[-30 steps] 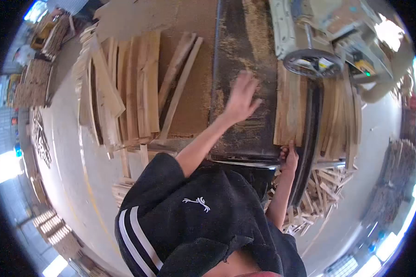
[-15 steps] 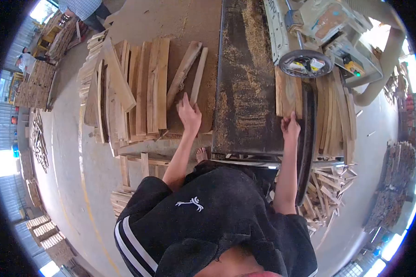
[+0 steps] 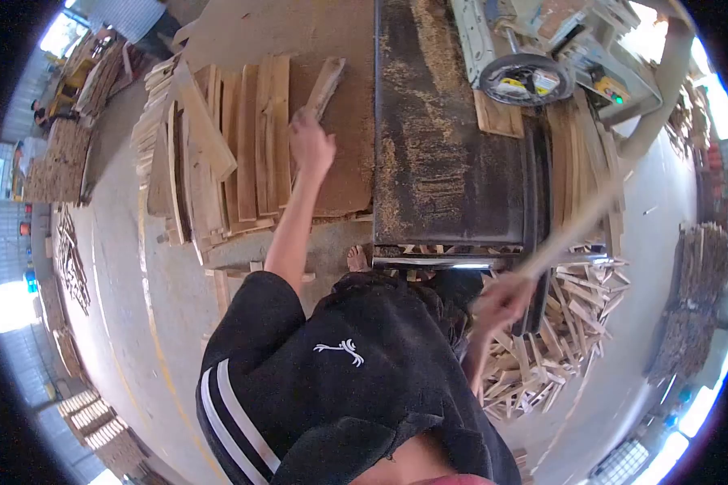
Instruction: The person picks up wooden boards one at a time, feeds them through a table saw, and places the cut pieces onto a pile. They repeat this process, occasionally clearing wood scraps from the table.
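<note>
My left hand (image 3: 312, 147) is closed around the middle of a short rough-edged board (image 3: 325, 87) on the brown table. Its fingertips are partly hidden. To the left of that hand, several longer planks (image 3: 249, 141) lie side by side. My right hand (image 3: 505, 301), blurred by motion, grips one end of a thin wooden strip (image 3: 582, 212). The strip slants up and away to the right, over the front right corner of the dark machine bed (image 3: 453, 194). On this bed, a wider board (image 3: 497, 115) lies partly under the machine's handwheel.
The black handwheel (image 3: 527, 79) and machine head overhang the bed, which carries sawdust. More planks (image 3: 573, 162) stand along its right side. A heap of offcuts (image 3: 554, 347) lies below my right hand. Another person (image 3: 133, 18) is at the far left.
My right hand has left the board and swung back toward me with a strip. The board sits farther forward. My left hand has moved onto the rough-edged board; the thin strip beside it no longer shows.
</note>
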`<state>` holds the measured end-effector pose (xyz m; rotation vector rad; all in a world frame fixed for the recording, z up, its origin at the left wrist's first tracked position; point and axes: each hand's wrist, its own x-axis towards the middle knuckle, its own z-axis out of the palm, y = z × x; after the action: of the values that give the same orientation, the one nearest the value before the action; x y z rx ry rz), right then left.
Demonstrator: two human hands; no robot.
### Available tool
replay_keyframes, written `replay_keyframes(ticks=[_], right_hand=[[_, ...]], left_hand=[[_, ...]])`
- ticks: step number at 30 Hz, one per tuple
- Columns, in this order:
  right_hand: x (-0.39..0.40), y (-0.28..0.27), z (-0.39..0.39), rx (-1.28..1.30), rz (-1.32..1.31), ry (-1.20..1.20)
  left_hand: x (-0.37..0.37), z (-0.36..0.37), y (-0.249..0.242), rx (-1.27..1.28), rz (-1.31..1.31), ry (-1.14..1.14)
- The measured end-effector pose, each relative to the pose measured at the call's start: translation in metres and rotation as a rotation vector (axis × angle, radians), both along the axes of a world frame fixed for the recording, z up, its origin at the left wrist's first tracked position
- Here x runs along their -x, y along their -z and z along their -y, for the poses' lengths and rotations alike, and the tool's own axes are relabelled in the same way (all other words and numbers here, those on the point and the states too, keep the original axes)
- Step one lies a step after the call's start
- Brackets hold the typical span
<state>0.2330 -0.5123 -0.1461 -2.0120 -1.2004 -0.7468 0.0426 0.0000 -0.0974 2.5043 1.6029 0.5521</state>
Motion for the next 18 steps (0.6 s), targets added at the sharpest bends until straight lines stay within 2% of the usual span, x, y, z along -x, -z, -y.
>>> replay_keyframes(ticks=[1, 2, 4, 6, 7, 8, 9, 10, 11, 12, 13, 14, 15, 16, 17, 18], right_hand=[[0.002, -0.061, -0.006, -0.333, -0.490, 0.150], [0.005, -0.105, -0.013, -0.330, -0.444, 0.568], [-0.022, -0.127, 0.011, 0.205, 0.013, 1.211], [-0.017, -0.130, 0.006, -0.009, -0.105, 0.747], [-0.004, -0.148, -0.024, -0.027, -0.433, 0.535], [0.019, -0.164, -0.064, -0.052, -0.756, 0.317], [0.038, -0.151, -0.089, 0.050, -0.700, 0.176], [0.053, -0.123, -0.102, 0.196, -0.595, 0.086], [0.066, -0.098, -0.108, 0.343, -0.488, -0.005], [0.080, -0.090, -0.107, 0.249, -1.053, -0.107], [0.088, -0.088, -0.103, 0.109, -1.603, -0.224], [0.087, -0.091, -0.091, 0.086, -1.591, -0.197], [0.084, -0.095, -0.074, -0.053, -1.749, -0.173], [0.082, -0.102, -0.060, -0.197, -1.906, -0.145], [0.082, -0.111, -0.048, -0.514, -1.978, -0.102], [0.080, -0.095, -0.032, -0.579, -1.949, -0.002]], left_hand=[[0.006, -0.014, 0.018, -0.003, -0.001, 0.025], [0.012, -0.024, 0.034, -0.017, -0.016, -0.001], [0.005, -0.033, 0.038, -0.038, -0.031, -0.001], [-0.007, -0.030, 0.037, -0.073, -0.001, 0.163], [-0.020, -0.022, 0.017, -0.073, -0.002, 0.192], [-0.038, -0.003, -0.019, 0.308, 0.249, 0.180], [-0.057, 0.018, -0.037, 0.704, 0.485, 0.154], [-0.079, 0.040, -0.031, 1.216, 1.177, 0.151], [-0.095, 0.064, -0.041, 1.314, 1.246, 0.137], [-0.109, 0.089, -0.053, 1.409, 1.316, 0.125], [-0.126, 0.115, -0.041, 1.485, 1.550, 0.141], [-0.137, 0.145, -0.048, 1.567, 1.615, 0.051], [-0.145, 0.161, -0.023, 1.540, 1.412, 0.267], [-0.152, 0.185, -0.019, 1.483, 1.176, 0.208], [-0.160, 0.205, -0.015, 1.440, 0.905, 0.189], [-0.168, 0.221, 0.001, 1.376, 0.779, 0.281]])
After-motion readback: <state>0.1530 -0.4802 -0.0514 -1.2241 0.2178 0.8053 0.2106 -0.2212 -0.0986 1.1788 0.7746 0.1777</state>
